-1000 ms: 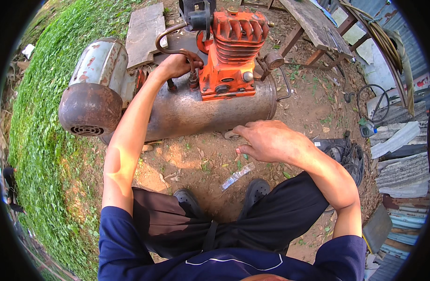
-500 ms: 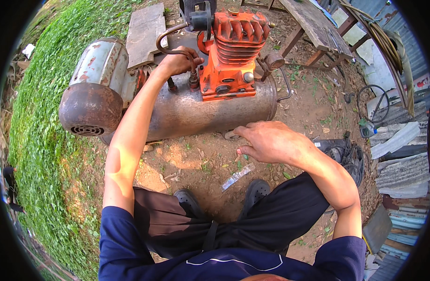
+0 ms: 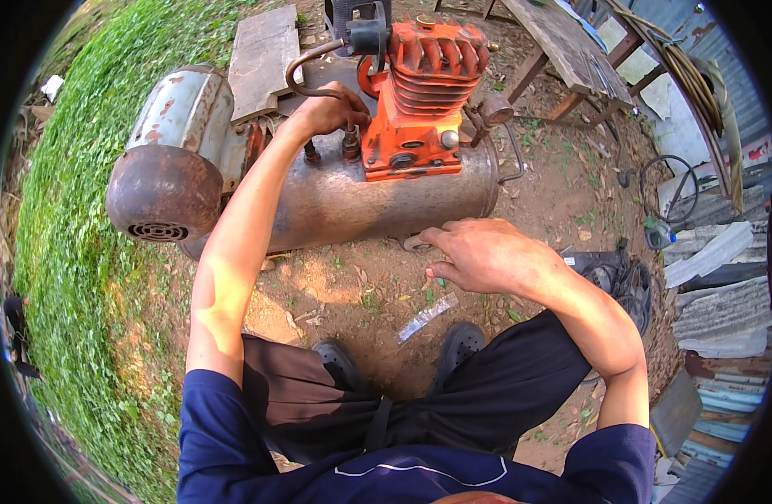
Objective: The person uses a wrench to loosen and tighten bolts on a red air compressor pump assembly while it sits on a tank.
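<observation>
An orange finned compressor pump (image 3: pixel 413 139) is mounted on a rusty horizontal air tank (image 3: pixel 386 210). My left hand (image 3: pixel 329 111) reaches to the pump's left side, its fingers closed around the lower end of a curved metal pipe (image 3: pixel 297 74), just above a dark fitting (image 3: pixel 350 149) on the tank. The fingertips are partly hidden. My right hand (image 3: pixel 482 254) hovers in front of the tank, thumb and index finger apart, nothing visible between them. A small greyish piece (image 3: pixel 413 244) shows beside its fingertips; I cannot tell whether they touch.
A rusty electric motor (image 3: pixel 171 160) sits at the tank's left end. Behind stand a wooden table (image 3: pixel 562 50) and boards (image 3: pixel 264 63). Dark cables (image 3: pixel 625 286), a bottle (image 3: pixel 659 235) and corrugated sheets (image 3: pixel 722 294) lie right. A clear plastic strip (image 3: pixel 428 317) lies between my shoes.
My left hand's fingers have curled further around the pipe by the fitting. My right hand has stayed in place. The view has shifted very slightly.
</observation>
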Available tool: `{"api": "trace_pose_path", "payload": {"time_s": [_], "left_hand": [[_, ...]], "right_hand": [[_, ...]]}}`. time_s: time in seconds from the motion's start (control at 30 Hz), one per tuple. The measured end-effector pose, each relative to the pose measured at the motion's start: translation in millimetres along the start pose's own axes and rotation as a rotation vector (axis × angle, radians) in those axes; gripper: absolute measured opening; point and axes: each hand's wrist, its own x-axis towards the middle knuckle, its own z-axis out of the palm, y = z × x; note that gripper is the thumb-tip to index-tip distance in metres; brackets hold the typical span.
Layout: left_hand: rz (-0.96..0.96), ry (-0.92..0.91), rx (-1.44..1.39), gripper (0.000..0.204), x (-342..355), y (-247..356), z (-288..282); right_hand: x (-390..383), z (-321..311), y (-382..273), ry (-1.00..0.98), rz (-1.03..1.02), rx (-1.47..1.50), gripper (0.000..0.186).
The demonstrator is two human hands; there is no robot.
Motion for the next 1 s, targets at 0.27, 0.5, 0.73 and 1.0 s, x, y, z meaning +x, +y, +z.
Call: {"api": "trace_pose_path", "payload": {"time_s": [0.27, 0.5, 0.73, 1.0], "left_hand": [[-0.132, -0.009, 0.070, 0.032, -4, 13, -3], [-0.199, 0.013, 0.208, 0.034, -8, 29, -6], [-0.014, -0.101, 0.538, 0.023, 1, 23, -3], [-0.323, 0.064, -0.303, 0.035, 0, -10, -26]], "right_hand": [[-1, -1, -4, -0.050, 0.033, -0.023, 0.045], [-3, 0, -6, 0.009, -0.003, -0.005, 0.040], [-5, 1, -5, -0.014, 0.009, -0.004, 0.042], [-6, 3, -2, -0.007, 0.016, 0.000, 0.042]]}}
